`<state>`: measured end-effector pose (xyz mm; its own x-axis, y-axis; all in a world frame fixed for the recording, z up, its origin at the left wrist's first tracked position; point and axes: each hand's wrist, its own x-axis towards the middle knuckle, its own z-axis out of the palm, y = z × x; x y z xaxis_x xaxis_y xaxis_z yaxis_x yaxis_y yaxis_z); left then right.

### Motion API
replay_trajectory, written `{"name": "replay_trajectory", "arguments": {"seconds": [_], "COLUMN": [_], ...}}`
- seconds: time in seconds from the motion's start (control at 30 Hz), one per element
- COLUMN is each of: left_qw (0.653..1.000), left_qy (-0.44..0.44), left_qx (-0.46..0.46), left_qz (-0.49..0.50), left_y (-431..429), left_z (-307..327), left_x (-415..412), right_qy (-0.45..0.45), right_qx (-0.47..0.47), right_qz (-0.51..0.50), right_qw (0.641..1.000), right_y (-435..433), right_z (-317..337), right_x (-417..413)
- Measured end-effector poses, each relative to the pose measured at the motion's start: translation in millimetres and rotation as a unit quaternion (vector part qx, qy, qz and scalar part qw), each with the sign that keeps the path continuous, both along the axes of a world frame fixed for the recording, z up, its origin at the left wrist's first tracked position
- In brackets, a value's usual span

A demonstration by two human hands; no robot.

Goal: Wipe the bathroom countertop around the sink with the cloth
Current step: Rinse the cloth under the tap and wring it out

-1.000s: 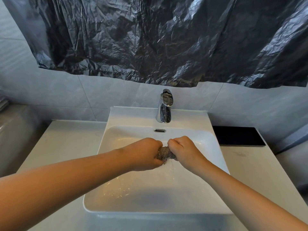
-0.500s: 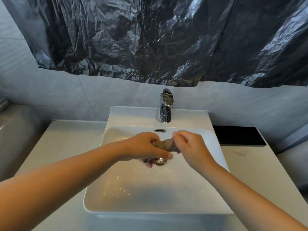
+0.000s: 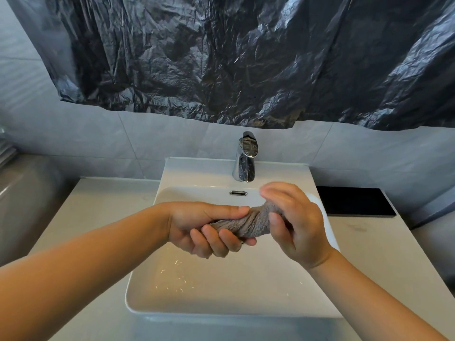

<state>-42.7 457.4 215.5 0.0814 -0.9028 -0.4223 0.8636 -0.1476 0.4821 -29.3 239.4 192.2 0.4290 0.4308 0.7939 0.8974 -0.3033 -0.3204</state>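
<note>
A grey cloth (image 3: 248, 221) is twisted into a tight roll above the white sink basin (image 3: 221, 289). My left hand (image 3: 206, 227) grips its left end with the fingers curled under it. My right hand (image 3: 293, 222) grips the right end, with the wrist turned and the fingers partly raised. Both hands hang over the middle of the basin. Pale countertop (image 3: 98, 212) lies to the left of the sink, and more countertop (image 3: 384, 257) to its right. Water droplets glint on the basin floor.
A chrome faucet (image 3: 245, 158) stands at the back of the sink, with an overflow slot (image 3: 238, 192) below it. A flat black rectangular object (image 3: 354, 200) lies on the counter at the back right. Crumpled black plastic sheeting (image 3: 246, 57) covers the wall above.
Both hands have risen from low in the basin. The cloth, bunched small between the fists before, now shows as a longer twisted roll, and my right hand has rotated.
</note>
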Motion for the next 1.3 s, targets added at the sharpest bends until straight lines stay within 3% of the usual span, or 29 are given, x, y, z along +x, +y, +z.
{"name": "replay_trajectory", "arguments": {"seconds": [0.1,0.2,0.3,0.43,0.5,0.67,0.83,1.17,1.23,1.3], "left_qw": [0.998,0.965,0.87,0.687,0.612,0.534,0.486,0.459,0.458,0.466], "left_qy": [-0.05,-0.205,-0.394,-0.593,-0.652,-0.708,-0.737,-0.771,-0.77,-0.762], "left_qx": [0.031,0.16,0.29,0.419,0.448,0.452,0.446,0.415,0.42,0.431], "left_qz": [-0.005,0.035,0.069,0.027,-0.015,-0.094,-0.147,-0.151,-0.144,-0.131], "left_y": [-2,-13,-30,-41,-43,-44,-45,-47,-51,-55], "left_z": [8,19,23,11,1,-24,-39,-58,-57,-57], "left_x": [0,-4,-11,-18,-19,-14,-8,-6,-6,-7], "right_qy": [0.031,0.135,0.233,0.347,0.382,0.436,0.561,0.728,0.739,0.725], "right_qx": [0.014,0.021,0.028,-0.023,-0.055,-0.113,-0.125,-0.113,-0.098,-0.083], "right_qz": [-0.02,-0.047,-0.067,-0.082,-0.095,-0.117,-0.129,-0.143,-0.128,-0.125], "right_qw": [0.999,0.99,0.97,0.934,0.918,0.885,0.808,0.661,0.655,0.672], "right_y": [5,8,8,10,10,10,13,11,8,4], "right_z": [0,-4,-11,-19,-24,-40,-54,-58,-60,-60], "right_x": [4,6,10,11,12,16,20,20,20,19]}}
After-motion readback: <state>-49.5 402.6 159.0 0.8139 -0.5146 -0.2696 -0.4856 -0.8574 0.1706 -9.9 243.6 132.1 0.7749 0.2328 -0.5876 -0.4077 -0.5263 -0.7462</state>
